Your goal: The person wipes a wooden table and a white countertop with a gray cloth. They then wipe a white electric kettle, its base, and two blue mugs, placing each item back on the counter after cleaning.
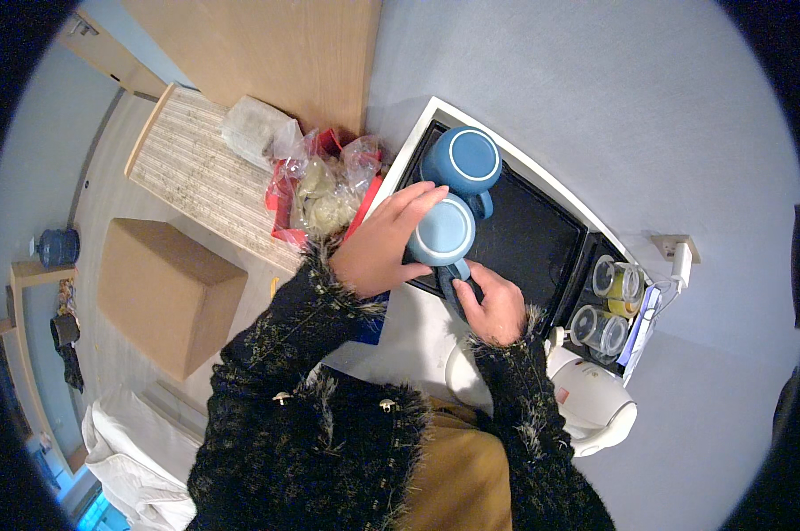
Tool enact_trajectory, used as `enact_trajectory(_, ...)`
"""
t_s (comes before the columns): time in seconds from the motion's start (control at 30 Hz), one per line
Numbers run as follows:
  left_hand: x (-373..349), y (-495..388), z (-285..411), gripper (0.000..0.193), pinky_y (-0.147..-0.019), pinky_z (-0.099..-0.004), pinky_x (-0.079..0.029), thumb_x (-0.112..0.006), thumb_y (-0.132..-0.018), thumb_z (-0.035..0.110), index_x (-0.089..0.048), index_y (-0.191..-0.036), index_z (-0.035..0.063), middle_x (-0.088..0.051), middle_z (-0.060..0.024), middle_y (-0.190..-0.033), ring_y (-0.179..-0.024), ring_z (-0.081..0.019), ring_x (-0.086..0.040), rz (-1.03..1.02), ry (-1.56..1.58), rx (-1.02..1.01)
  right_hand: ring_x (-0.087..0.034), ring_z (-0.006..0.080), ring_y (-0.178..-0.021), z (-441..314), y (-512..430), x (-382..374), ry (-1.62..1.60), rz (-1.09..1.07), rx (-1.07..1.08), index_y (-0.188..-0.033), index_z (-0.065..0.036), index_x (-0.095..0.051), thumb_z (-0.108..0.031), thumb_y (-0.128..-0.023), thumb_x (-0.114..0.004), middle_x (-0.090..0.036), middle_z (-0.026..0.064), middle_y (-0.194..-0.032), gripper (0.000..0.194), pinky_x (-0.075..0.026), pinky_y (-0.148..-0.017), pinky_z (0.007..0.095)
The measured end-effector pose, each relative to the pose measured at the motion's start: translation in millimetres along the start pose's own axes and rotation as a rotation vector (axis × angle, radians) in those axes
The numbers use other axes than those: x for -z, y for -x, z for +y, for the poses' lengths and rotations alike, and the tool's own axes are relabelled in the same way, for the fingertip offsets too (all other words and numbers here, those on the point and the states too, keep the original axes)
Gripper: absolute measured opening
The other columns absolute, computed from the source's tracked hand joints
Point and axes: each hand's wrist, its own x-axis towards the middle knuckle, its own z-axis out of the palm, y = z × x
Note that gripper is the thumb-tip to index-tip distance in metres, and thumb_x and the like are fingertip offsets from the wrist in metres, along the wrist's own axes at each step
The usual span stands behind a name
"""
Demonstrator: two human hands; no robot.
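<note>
A light blue mug [444,229] is upside down over the near left part of a black tray [526,235], its white-ringed base facing up. My left hand [390,242] wraps around its side, thumb near the handle and fingers along the far rim of the base. At the handle, my right hand [496,302] pinches with thumb and fingers; a dark patch beneath may be shadow or another thing. A darker blue mug [469,159], also upside down, sits just beyond on the tray, its handle pointing towards me. Whether the two mugs touch, I cannot tell.
Right of the tray stand glass jars [599,332] and a white electric kettle [589,398]. A charger [682,265] is plugged into the wall. To the left, a red container [284,199] holds plastic bags on a wooden surface [201,152]. A cardboard box [167,292] is lower left.
</note>
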Motion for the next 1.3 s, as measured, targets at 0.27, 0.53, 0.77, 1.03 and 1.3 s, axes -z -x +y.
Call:
enact_trajectory(0.27,21,7,-10,0.089,-0.114,-0.0389,-0.025,-0.077,-0.07,0.005,-0.029,-0.145,0.0034,-0.035,-0.0162,-0.148,-0.138,-0.0281,-0.033,-0.112,0.223,0.004,-0.066,0.0371,-0.087,-5,1,3,-0.013,0.003,-0.024,-0.106,-0.004,-0.066,-0.014,-0.087,-0.061,-0.067,0.0215,-0.095,0.022,-0.052,-0.075,0.0381)
enact_trajectory(0.53,19,11,-9,0.073,-0.111,-0.0387,-0.032,-0.069,-0.077,0.002,-0.035,-0.142,0.0033,-0.042,-0.0178,-0.14,-0.132,-0.0303,-0.04,-0.111,0.274,0.0,-0.065,0.038,-0.085,3,4,11,0.018,-0.05,-0.076,-0.107,-0.007,-0.066,-0.02,-0.085,-0.062,-0.067,0.0195,-0.095,0.025,-0.052,-0.072,0.0424)
enact_trajectory(0.77,17,17,-15,0.072,-0.113,-0.0379,-0.027,-0.068,-0.079,0.005,-0.036,-0.143,0.0035,-0.039,-0.0155,-0.146,-0.137,-0.0281,-0.035,-0.099,0.306,0.029,-0.066,0.0369,-0.085,4,6,5,0.01,0.019,-0.043,-0.106,-0.006,-0.066,-0.019,-0.086,-0.063,-0.067,0.0201,-0.095,0.024,-0.052,-0.073,0.0401)
enact_trajectory(1.03,13,17,-14,0.078,-0.113,-0.0385,-0.026,-0.074,-0.078,0.016,-0.034,-0.143,0.0031,-0.037,-0.0158,-0.147,-0.137,-0.0288,-0.034,-0.029,0.251,0.008,-0.064,0.0373,-0.086,1,0,-1,-0.026,0.021,-0.014,-0.105,-0.007,-0.066,-0.022,-0.087,-0.063,-0.067,0.0185,-0.096,0.024,-0.052,-0.072,0.0409)
enact_trajectory(1.3,15,18,-12,0.08,-0.112,-0.0398,-0.028,-0.075,-0.077,0.018,-0.034,-0.143,0.0024,-0.039,-0.0177,-0.145,-0.135,-0.0305,-0.037,-0.026,0.176,-0.003,-0.065,0.0366,-0.084,-3,0,3,0.073,0.018,-0.042,-0.104,-0.01,-0.067,-0.025,-0.087,-0.063,-0.067,0.0168,-0.094,0.023,-0.052,-0.07,0.0422)
